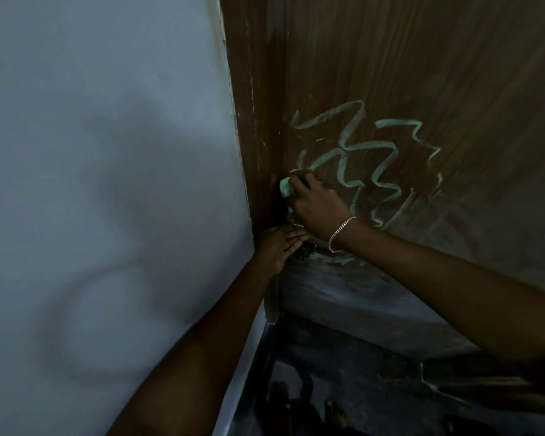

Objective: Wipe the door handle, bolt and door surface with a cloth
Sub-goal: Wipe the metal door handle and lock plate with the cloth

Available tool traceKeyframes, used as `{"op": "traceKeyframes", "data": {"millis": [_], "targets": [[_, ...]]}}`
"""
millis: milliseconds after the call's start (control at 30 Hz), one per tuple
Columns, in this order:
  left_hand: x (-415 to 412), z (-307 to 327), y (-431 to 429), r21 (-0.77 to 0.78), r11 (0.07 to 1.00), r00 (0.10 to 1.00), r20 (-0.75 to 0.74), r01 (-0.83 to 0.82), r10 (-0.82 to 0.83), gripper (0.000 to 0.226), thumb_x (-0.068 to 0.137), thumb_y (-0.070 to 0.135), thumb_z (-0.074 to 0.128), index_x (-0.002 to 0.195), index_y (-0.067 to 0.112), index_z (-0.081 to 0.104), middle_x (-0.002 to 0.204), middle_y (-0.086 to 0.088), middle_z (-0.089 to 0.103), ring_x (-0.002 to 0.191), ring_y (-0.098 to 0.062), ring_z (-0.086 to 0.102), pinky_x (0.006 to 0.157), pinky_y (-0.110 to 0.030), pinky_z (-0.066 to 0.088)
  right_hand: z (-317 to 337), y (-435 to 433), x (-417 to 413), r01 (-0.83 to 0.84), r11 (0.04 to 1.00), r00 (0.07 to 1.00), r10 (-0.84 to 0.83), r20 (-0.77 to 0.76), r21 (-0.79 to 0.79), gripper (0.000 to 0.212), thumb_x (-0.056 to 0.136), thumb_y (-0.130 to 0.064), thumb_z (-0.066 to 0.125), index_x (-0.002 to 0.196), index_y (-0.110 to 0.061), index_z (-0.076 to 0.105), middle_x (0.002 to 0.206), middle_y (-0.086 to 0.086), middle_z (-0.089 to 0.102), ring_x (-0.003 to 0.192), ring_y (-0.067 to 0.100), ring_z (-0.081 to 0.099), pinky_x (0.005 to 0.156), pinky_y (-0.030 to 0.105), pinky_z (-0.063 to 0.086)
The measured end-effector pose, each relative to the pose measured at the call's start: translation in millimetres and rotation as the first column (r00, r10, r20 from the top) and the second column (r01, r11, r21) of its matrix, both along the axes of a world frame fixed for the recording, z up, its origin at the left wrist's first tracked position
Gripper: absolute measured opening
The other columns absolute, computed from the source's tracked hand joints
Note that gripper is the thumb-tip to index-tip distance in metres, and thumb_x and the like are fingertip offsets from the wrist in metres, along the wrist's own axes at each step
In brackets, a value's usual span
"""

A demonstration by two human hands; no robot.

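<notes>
A brown wooden door (422, 73) fills the right side, with pale green scrawled lines (387, 152) across it. My right hand (320, 204), a chain bracelet on its wrist, grips a bunched green cloth (286, 186) and presses it against the door near its left edge. Below it, my left hand (279, 243) lies with straight fingers on the door edge, next to a dark metal bolt or handle (309, 248) that is partly hidden by both hands.
A pale grey-blue wall (107, 152) takes up the whole left side and meets the door frame (233, 121). The dim floor (343, 388) shows below, with my feet (334, 413) faintly visible near the bottom.
</notes>
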State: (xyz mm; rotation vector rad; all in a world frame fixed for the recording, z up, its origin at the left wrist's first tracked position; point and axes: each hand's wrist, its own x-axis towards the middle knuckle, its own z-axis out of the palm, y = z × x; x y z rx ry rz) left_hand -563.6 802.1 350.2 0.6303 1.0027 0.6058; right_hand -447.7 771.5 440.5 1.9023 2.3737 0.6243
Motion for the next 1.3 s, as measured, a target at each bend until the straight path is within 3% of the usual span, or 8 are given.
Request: {"op": "traceKeyframes", "data": {"millis": [233, 400, 533, 700, 867, 1100, 1200, 1300], "targets": [[0, 2, -1, -0.009, 1.000, 1.000, -0.009, -0.004, 0.004, 0.017, 0.102, 0.023, 0.052, 0.103, 0.010, 0.064, 0.105, -0.012, 0.073, 0.094, -0.022, 0.071, 0.087, -0.028, 0.055, -35, -5, 12, 0.186, 0.982, 0.882, -0.179, -0.436, -0.027, 0.023, 0.096, -0.022, 0.057, 0.094, 0.000, 0.066, 0.092, 0.022, 0.067, 0.074, 0.041, 0.066, 0.058, 0.038, 0.046], [0, 3, -2, -0.015, 1.000, 1.000, -0.004, -0.016, 0.016, 0.016, 0.100, 0.024, 0.056, 0.098, 0.011, 0.065, 0.088, -0.007, 0.075, 0.086, -0.019, 0.072, 0.086, -0.029, 0.055, -56, -3, 8, 0.280, 0.960, 0.637, -0.178, -0.750, 0.010, 0.013, 0.092, -0.016, 0.064, 0.100, -0.006, 0.061, 0.076, 0.010, 0.066, 0.066, 0.024, 0.065, 0.057, 0.029, 0.042], [-2, 5, -2, -0.029, 0.999, 0.999, 0.011, -0.040, 0.041, 0.013, 0.100, 0.022, 0.057, 0.098, 0.013, 0.065, 0.091, -0.006, 0.074, 0.086, -0.017, 0.070, 0.079, -0.029, 0.056, -61, -8, -7, 0.384, 0.919, 0.453, -0.106, -0.885, 0.087, 0.029, 0.091, -0.010, 0.063, 0.115, -0.013, 0.049, 0.085, -0.003, 0.060, 0.068, 0.007, 0.057, 0.054, 0.024, 0.052], [-3, 5, -3, -0.026, 0.999, 0.999, 0.013, -0.039, 0.039, 0.012, 0.100, 0.021, 0.056, 0.095, 0.013, 0.064, 0.082, -0.004, 0.077, 0.083, -0.015, 0.071, 0.077, -0.028, 0.056, -69, -3, -9, 0.497, 0.865, 0.333, -0.256, -0.907, -0.062, 0.008, 0.091, -0.010, 0.063, 0.097, -0.010, 0.068, 0.086, 0.007, 0.071, 0.072, 0.010, 0.059, 0.062, 0.021, 0.042], [-3, 7, -4, -0.011, 1.000, 1.000, -0.006, -0.010, 0.010, 0.016, 0.101, 0.024, 0.055, 0.104, 0.011, 0.065, 0.098, -0.010, 0.074, 0.092, -0.021, 0.072, 0.089, -0.030, 0.055, -69, -7, 12, 0.406, 0.907, 0.226, -0.215, -0.950, -0.109, 0.020, 0.089, -0.009, 0.065, 0.106, -0.011, 0.076, 0.104, 0.003, 0.076, 0.090, 0.011, 0.068, 0.078, 0.016, 0.048], [-4, 3, -2, 0.002, 1.000, 1.000, 0.017, -0.003, 0.003, 0.016, 0.100, 0.025, 0.058, 0.105, 0.011, 0.063, 0.100, -0.014, 0.073, 0.095, -0.023, 0.072, 0.093, -0.031, 0.054, -84, -14, 25, 0.214, 0.928, -0.324, -0.227, -0.918, -0.305, 0.024, 0.094, -0.008, 0.057, 0.109, -0.011, 0.076, 0.114, 0.004, 0.073, 0.107, 0.014, 0.067, 0.099, 0.027, 0.051], [-5, 1, -3, 0.004, 1.000, 0.999, 0.035, -0.001, 0.001, 0.016, 0.100, 0.025, 0.057, 0.107, 0.013, 0.063, 0.100, -0.013, 0.073, 0.094, -0.022, 0.072, 0.089, -0.029, 0.055, -95, -26, 33, -0.076, 0.930, -0.667, -0.315, -0.675, -0.359, 0.041, 0.102, -0.033, 0.038, 0.124, -0.019, 0.069, 0.131, 0.003, 0.066, 0.116, 0.018, 0.062, 0.094, 0.038, 0.049], [-5, 1, -4, 0.012, 1.000, 0.999, 0.047, -0.005, 0.004, 0.018, 0.100, 0.025, 0.056, 0.109, 0.012, 0.064, 0.101, -0.012, 0.074, 0.095, -0.021, 0.072, 0.088, -0.028, 0.055, -114, -37, 37, -0.295, 0.927, -0.840, -0.366, -0.399, -0.230, 0.053, 0.103, -0.044, 0.027, 0.141, -0.020, 0.054, 0.145, 0.004, 0.055, 0.125, 0.021, 0.051, 0.097, 0.042, 0.040]]}}
